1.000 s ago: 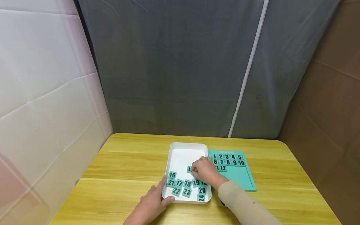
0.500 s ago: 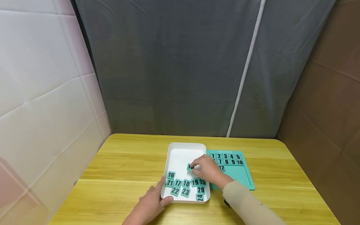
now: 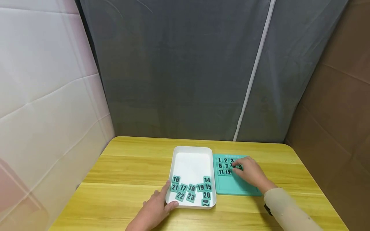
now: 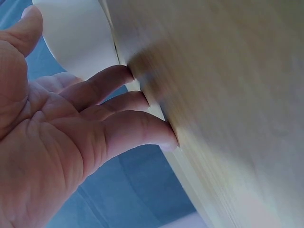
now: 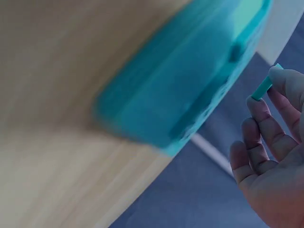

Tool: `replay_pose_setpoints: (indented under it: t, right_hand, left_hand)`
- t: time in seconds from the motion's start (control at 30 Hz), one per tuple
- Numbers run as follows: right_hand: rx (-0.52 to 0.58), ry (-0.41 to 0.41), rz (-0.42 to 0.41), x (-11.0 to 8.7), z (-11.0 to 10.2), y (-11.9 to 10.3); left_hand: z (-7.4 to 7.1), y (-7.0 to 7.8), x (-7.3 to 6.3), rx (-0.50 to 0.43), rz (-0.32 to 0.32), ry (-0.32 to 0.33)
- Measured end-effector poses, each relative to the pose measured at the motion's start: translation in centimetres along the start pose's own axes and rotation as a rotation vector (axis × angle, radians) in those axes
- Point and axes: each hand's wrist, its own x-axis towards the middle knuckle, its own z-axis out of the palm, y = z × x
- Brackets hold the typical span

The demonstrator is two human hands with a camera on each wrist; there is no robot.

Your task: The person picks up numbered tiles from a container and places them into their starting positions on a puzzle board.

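A white tray [image 3: 192, 162] holds several teal number tiles [image 3: 191, 188], from 14 to 24, gathered in its near half. My left hand [image 3: 154, 205] lies at the tray's near left corner, index finger along the side and thumb at the front rim. Its other fingertips [image 4: 171, 140] touch the tabletop in the left wrist view. Over the teal board [image 3: 237, 187], my right hand [image 3: 252, 173] pinches a small number tile [image 5: 262, 89] between thumb and finger. The held tile's number is unreadable. Tiles 1, 2, 3, 6, 7, 11 and 12 show on the board; the hand hides others.
The board stands right against the tray's right side on a yellow wood-grain table [image 3: 130, 166]. A grey curtain [image 3: 173, 80] hangs behind the table, with a white cloth [image 3: 52, 96] at left and a brown one [image 3: 332, 112] at right.
My right hand has picked a tile out of the tray's middle and carried it right, over the board. The left hand has stayed at the tray's corner.
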Motion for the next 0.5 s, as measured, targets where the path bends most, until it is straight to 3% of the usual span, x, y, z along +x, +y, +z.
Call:
replay_pose_setpoints:
  t: [0.2, 0.5]
  right_hand:
    - [-0.045, -0.014, -0.013, -1.1, 0.1, 2.1]
    - [-0.079, -0.029, -0.052, -1.4, 0.7, 2.2]
  left_hand:
    - [-0.1, -0.1, 0.0, -0.003, -0.009, -0.006]
    - [-0.1, -0.1, 0.1, -0.004, 0.005, 0.008]
